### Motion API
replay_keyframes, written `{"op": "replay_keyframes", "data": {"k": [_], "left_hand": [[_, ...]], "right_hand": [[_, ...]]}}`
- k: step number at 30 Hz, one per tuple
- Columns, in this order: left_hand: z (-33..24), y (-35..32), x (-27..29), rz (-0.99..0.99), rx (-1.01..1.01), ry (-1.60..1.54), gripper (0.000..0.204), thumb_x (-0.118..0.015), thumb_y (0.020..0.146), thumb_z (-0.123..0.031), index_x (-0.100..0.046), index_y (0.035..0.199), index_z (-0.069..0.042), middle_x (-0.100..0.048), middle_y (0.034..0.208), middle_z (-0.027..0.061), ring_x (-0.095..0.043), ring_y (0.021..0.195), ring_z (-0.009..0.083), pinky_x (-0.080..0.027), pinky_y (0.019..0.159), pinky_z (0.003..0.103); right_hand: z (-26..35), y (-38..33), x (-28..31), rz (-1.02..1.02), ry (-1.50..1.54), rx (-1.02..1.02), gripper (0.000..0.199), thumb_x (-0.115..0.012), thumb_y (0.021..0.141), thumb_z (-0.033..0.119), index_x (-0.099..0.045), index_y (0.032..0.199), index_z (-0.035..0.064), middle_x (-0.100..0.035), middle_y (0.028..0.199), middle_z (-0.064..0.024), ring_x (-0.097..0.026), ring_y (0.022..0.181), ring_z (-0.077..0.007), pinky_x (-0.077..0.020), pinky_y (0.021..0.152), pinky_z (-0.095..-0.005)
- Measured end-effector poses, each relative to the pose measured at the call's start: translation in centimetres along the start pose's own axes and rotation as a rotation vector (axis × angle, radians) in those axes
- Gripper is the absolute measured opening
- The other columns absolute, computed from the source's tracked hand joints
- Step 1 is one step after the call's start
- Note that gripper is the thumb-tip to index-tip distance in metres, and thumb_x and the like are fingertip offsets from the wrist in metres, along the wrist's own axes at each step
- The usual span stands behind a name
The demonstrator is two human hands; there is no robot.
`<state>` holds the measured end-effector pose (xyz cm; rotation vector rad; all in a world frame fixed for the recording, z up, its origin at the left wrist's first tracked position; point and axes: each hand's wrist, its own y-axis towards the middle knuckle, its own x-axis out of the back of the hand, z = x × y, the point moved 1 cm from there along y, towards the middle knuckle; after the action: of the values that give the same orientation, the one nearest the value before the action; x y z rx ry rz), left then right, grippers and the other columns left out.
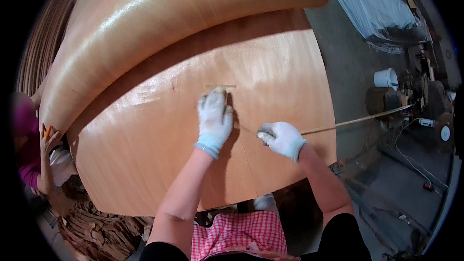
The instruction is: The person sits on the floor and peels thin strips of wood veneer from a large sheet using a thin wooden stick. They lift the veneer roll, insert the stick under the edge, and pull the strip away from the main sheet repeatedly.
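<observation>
A large sheet of thin wood veneer (159, 164) lies spread before me, with a fine seam running across its front part. My left hand (213, 121), in a white glove with a pale blue cuff, lies on the veneer with its fingers stretched forward. Its fingertips touch a short brown strip of tape (231, 86) on the sheet. Further right, my right hand (280, 139), gloved alike, is closed in a pinch on a long narrow tan tape (348, 123). That tape stretches from my fist over the veneer's right edge to a dispenser-like device (408, 100).
The veneer's far part curls over in a big roll (193, 5). At the left, another person's hand (48, 140) holds something orange beside the roll. Brown scrap sheets (101, 229) lie lower left. A white bucket (385, 78) and a plastic-wrapped stack (374, 7) stand right.
</observation>
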<state>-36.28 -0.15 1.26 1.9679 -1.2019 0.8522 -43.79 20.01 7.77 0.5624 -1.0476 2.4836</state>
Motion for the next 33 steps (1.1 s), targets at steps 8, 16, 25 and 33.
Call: {"op": "replay_keyframes", "data": {"k": [8,16,25,33], "left_hand": [[-1.6,-10.3,4.2,-0.269,0.447,-0.075,0.043,-0.058,0.091,-0.015,-0.05,0.13,0.002,-0.05,0.134,0.024,-0.047,0.124,0.0368,-0.036,0.106,0.048],[4.0,-14.5,6.3,-0.186,0.696,0.494,0.067,-0.043,0.098,-0.035,-0.024,0.148,0.005,-0.018,0.156,0.0274,-0.017,0.145,0.0384,-0.01,0.119,0.05],[-6.5,-14.4,-0.5,0.291,0.381,0.111,0.097,-0.061,0.082,-0.054,-0.027,0.143,0.014,-0.02,0.152,0.0324,-0.014,0.144,0.0452,-0.006,0.119,0.052],[-7.2,-14.1,-1.7,0.202,0.429,0.185,0.106,-0.073,0.071,-0.054,-0.031,0.14,0.014,-0.024,0.151,0.0309,-0.017,0.144,0.0413,-0.008,0.119,0.051]], "right_hand": [[-0.3,-2.8,-3.1,0.159,0.073,0.0,0.025,-0.057,0.092,0.027,-0.067,0.102,0.0059,-0.069,0.084,-0.017,-0.066,0.08,-0.0319,-0.0502,0.073,-0.0417],[-4.3,-2.7,-3.3,-0.365,0.537,-0.08,0.021,-0.055,0.095,0.014,-0.063,0.104,-0.0041,-0.068,0.107,-0.019,-0.064,0.1,-0.0283,-0.0486,0.085,-0.0363],[-4.4,-3.7,-6.5,-0.321,0.355,-0.071,0.031,-0.057,0.094,0.018,-0.063,0.117,-0.002,-0.062,0.123,-0.0221,-0.056,0.121,-0.0314,-0.0418,0.103,-0.0362],[-1.9,-3.2,-5.9,0.022,0.122,0.057,0.021,-0.057,0.092,0.019,-0.066,0.1,0.0022,-0.067,0.094,-0.0191,-0.063,0.087,-0.0378,-0.0505,0.08,-0.0425]]}}
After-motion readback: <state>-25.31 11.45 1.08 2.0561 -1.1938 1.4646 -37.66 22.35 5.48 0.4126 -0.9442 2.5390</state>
